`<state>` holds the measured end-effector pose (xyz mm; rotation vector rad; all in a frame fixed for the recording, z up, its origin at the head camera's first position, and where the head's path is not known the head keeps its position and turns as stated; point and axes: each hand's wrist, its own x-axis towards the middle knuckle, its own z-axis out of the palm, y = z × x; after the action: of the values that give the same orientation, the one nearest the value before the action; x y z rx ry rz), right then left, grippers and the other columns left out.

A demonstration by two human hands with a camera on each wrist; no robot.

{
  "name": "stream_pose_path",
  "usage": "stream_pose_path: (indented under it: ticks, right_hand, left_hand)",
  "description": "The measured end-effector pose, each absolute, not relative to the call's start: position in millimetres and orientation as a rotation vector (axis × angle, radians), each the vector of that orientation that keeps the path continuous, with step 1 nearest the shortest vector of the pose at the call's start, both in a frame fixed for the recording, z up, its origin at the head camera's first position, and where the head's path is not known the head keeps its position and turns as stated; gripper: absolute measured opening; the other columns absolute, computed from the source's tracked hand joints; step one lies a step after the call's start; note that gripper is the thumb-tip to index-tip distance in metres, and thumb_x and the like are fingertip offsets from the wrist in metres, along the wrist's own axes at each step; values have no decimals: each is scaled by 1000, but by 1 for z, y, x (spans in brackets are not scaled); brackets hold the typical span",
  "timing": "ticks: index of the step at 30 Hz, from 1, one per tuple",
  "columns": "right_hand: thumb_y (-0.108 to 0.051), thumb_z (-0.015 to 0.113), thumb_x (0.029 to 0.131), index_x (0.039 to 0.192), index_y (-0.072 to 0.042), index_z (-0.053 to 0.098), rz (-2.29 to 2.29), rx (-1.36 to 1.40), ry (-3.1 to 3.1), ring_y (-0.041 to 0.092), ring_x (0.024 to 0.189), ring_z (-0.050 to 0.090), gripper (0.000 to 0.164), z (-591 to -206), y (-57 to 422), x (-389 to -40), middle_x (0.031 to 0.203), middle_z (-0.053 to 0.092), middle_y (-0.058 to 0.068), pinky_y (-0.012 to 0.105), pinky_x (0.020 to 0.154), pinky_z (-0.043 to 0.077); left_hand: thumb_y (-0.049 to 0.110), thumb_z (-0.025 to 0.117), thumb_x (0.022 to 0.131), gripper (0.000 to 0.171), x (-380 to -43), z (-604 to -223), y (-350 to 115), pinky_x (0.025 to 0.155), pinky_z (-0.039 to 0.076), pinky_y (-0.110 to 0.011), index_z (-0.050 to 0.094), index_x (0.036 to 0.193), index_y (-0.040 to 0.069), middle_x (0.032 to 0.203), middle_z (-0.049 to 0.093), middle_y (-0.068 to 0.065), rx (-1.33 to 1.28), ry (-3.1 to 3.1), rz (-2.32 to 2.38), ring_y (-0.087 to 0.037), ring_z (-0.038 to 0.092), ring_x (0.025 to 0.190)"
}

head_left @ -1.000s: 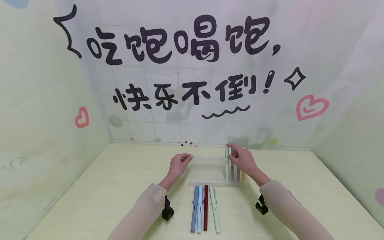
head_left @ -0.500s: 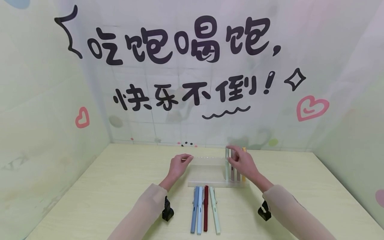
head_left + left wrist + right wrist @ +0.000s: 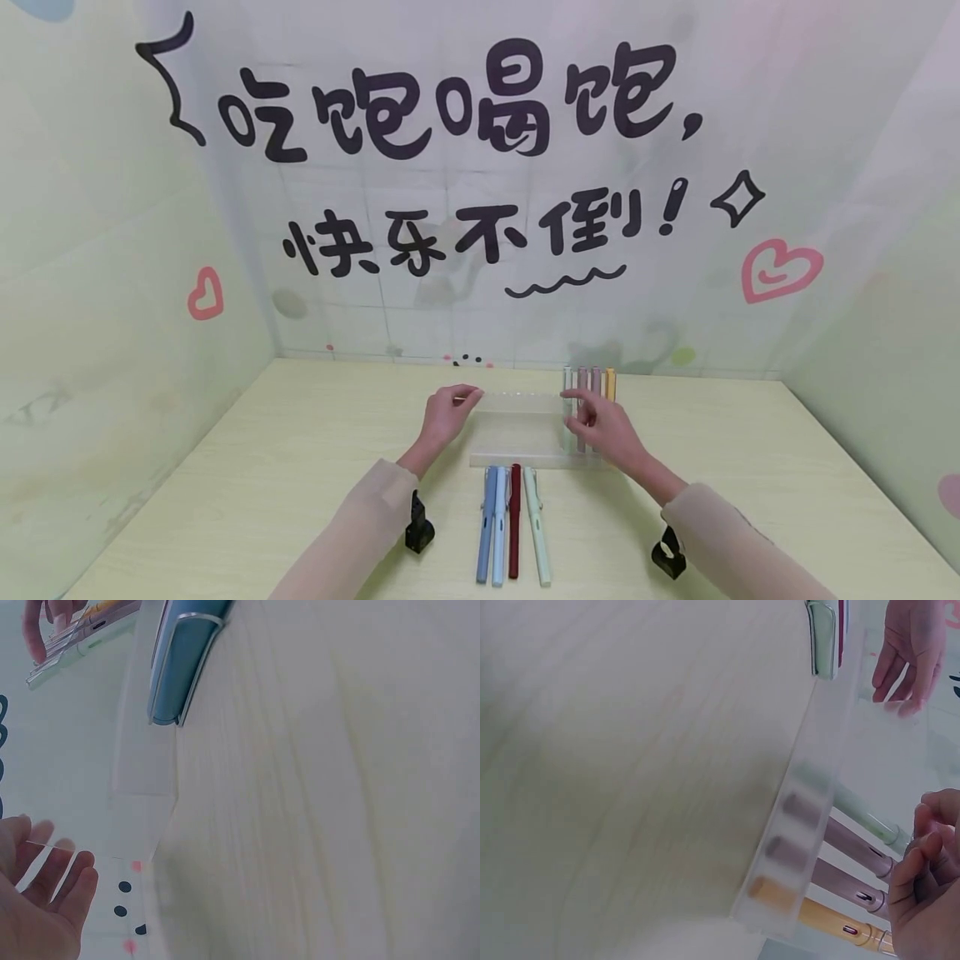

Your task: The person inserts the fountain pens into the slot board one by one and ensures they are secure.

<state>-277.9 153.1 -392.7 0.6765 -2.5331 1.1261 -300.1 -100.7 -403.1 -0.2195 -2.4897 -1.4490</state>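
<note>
A clear plastic pen rack point(image 3: 517, 431) stands on the table between the hands. My left hand point(image 3: 450, 410) pinches its upper left edge; in the left wrist view, the thumb and fingers of that hand point(image 3: 56, 889) lie on either side of the transparent panel. Toward the rack's right end stand a pale green pen point(image 3: 870, 814), two mauve pens point(image 3: 851, 885) and a yellow pen point(image 3: 840, 921). My right hand point(image 3: 609, 429) is at the pale green pen, index finger and thumb spread along its length. Its fingers partly cover the pens.
In front of the rack lie a blue pen point(image 3: 486, 525), a light blue pen point(image 3: 499, 525), a dark red pen point(image 3: 514, 521) and another pale green pen point(image 3: 537, 529). A printed backdrop point(image 3: 480, 325) rises behind the table point(image 3: 300, 467).
My right hand has come down from the caps of the standing pens, uncovering their tops. My left hand stays on the rack's edge, and the loose pens have not moved.
</note>
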Motion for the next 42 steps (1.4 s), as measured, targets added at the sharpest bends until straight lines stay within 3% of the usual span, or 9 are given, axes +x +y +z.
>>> stream_pose_path:
  ticks: [25, 35, 42]
  right_hand:
    - [-5, 66, 82, 104, 4, 60, 1228, 924, -2628, 5, 53, 48, 24, -416, 148, -254, 63, 57, -6, 21, 46, 42]
    - [-10, 65, 83, 99, 0, 61, 1252, 1020, -2771, 8, 51, 53, 19, -420, 138, -247, 65, 60, -2, 22, 46, 45]
    - [-14, 69, 81, 103, 0, 60, 1206, 979, -2858, 6, 52, 53, 28, -425, 128, -242, 65, 58, -6, 23, 50, 46]
  left_hand:
    - [20, 57, 91, 26, -300, -404, -101, 74, 51, -36, 67, 103, -1, 99, 66, -14, -218, -2498, -1438, -26, 62, 89]
    - [20, 57, 91, 26, -300, -405, -101, 74, 51, -36, 67, 103, -1, 99, 66, -14, -203, -2508, -1445, -26, 62, 90]
    - [20, 57, 91, 26, -300, -405, -101, 74, 51, -37, 67, 103, -1, 99, 66, -14, -207, -2506, -1454, -27, 62, 89]
